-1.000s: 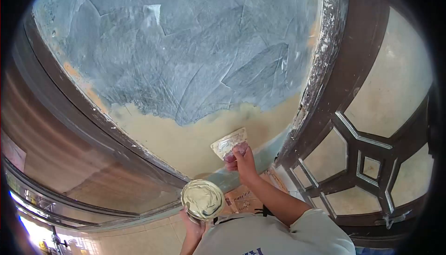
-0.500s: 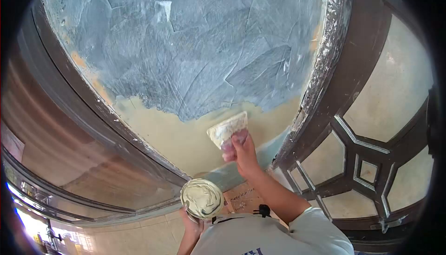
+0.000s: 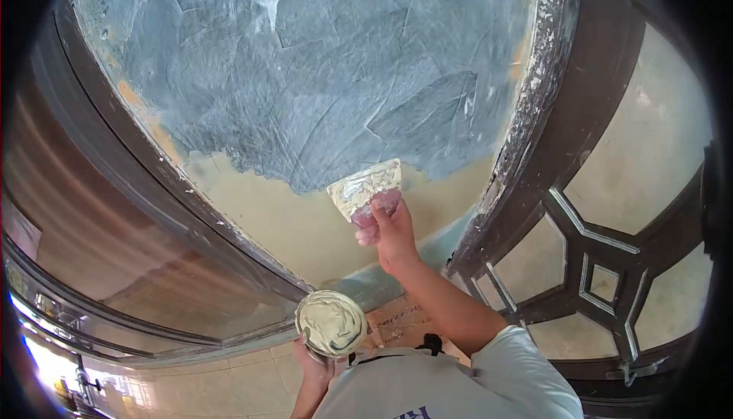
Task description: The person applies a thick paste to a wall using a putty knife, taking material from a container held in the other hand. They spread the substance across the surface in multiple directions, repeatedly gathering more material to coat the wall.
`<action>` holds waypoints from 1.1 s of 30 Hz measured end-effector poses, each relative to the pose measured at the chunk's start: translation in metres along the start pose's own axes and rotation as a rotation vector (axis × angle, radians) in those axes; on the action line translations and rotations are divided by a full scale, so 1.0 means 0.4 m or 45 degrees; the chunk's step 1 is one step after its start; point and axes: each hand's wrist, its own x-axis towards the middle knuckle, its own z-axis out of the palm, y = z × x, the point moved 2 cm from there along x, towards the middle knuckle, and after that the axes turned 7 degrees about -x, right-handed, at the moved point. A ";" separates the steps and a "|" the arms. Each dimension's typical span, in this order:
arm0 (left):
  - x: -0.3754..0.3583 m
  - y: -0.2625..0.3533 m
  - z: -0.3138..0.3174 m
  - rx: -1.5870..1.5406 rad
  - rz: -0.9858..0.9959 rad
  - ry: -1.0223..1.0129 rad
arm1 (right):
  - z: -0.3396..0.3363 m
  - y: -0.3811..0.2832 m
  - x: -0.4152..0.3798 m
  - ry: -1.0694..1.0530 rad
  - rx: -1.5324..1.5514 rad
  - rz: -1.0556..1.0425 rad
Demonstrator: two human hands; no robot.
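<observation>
My right hand point(image 3: 395, 237) is closed around the reddish handle of a wide putty knife point(image 3: 365, 188). Pale putty coats its broad blade, which lies at the lower border of the blue-grey coat on the wall point(image 3: 328, 83). Below that border the wall surface is cream-coloured. Down by my waist, my left hand point(image 3: 314, 364) grips a round tub of putty point(image 3: 330, 324) from beneath and the side. Thick, swirled, pale yellow-green putty fills the tub to its top; most of the left fingers are hidden under it.
A dark framed panel point(image 3: 175, 259) curves along the left. On the right stands a dark door point(image 3: 527, 220) with pale panels and a latch point(image 3: 628, 372). A paint-spotted trim point(image 3: 538, 75) edges the wall. Printed cardboard point(image 3: 397, 318) lies on the tiled floor point(image 3: 221, 388).
My right hand has moved the putty knife up and to the left along the wall, up to the edge of the blue-grey coat. The tub in my left hand has barely shifted.
</observation>
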 end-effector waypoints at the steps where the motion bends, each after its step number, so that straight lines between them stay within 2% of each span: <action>1: 0.004 -0.002 -0.008 0.010 0.019 0.015 | -0.012 0.026 0.008 0.019 0.005 0.006; 5: -0.015 0.010 0.013 0.018 -0.008 0.065 | -0.030 0.100 -0.030 0.133 0.065 -0.025; 11: -0.023 0.010 0.013 0.009 -0.020 0.013 | 0.019 0.003 -0.011 0.051 0.015 -0.136; 15: -0.016 0.003 0.001 0.006 -0.010 0.020 | -0.075 0.155 0.023 0.151 0.020 -0.172; 17: -0.015 -0.005 -0.018 -0.011 0.003 0.063 | -0.177 0.294 -0.020 0.210 -0.118 0.212; 20: -0.009 -0.001 -0.019 -0.012 0.034 0.016 | -0.247 0.343 -0.060 0.083 -0.050 0.284; 21: -0.005 -0.001 -0.016 -0.029 0.033 0.022 | -0.227 0.325 -0.058 0.257 -0.099 0.210; 22: -0.008 -0.004 -0.016 -0.043 0.025 0.033 | -0.199 0.282 -0.050 0.262 -0.098 0.217; 24: -0.013 -0.010 -0.012 -0.052 0.006 0.044 | -0.150 0.149 -0.013 0.284 -0.261 -0.091; 27: -0.008 -0.020 0.006 -0.050 -0.010 0.011 | -0.105 0.022 0.009 0.157 -0.139 -0.111; 30: -0.011 -0.026 0.014 0.000 -0.013 -0.025 | -0.196 0.105 0.041 0.191 -0.175 0.030; 31: -0.014 -0.032 0.014 0.009 -0.012 -0.015 | -0.261 0.196 0.059 0.277 -0.214 -0.013; 32: -0.015 -0.034 0.015 0.018 -0.008 -0.006 | -0.278 0.212 0.029 0.275 -0.213 -0.017; 33: -0.013 -0.034 0.016 0.017 -0.003 -0.011 | -0.284 0.219 0.004 0.295 -0.170 0.118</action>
